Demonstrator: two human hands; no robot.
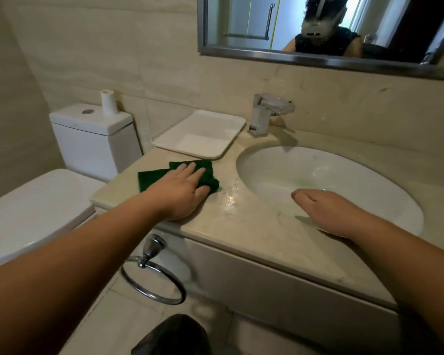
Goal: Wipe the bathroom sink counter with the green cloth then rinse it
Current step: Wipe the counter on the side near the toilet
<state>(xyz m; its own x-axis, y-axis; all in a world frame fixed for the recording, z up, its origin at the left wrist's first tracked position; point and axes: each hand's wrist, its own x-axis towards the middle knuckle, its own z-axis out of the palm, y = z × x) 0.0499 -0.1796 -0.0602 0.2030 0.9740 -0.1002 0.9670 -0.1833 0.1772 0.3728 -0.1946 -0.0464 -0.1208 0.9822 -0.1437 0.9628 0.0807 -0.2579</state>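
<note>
Lying folded on the beige marble sink counter [254,226], left of the white oval basin [280,170]: dark green cloth [151,178], soft, light, likely limp when wet (bunch it to lift), pressed under flat-fingered left hand [187,188]; right hand [326,208] relaxed, empty, on basin rim.

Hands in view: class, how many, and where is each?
2. The left hand presses the green cloth flat on the counter; the right hand rests at the front rim of the sink basin. None seems hidden.

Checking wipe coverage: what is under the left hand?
The green cloth, pressed flat on the counter by the left hand. The cloth's middle and the counter beneath it are covered.
</note>
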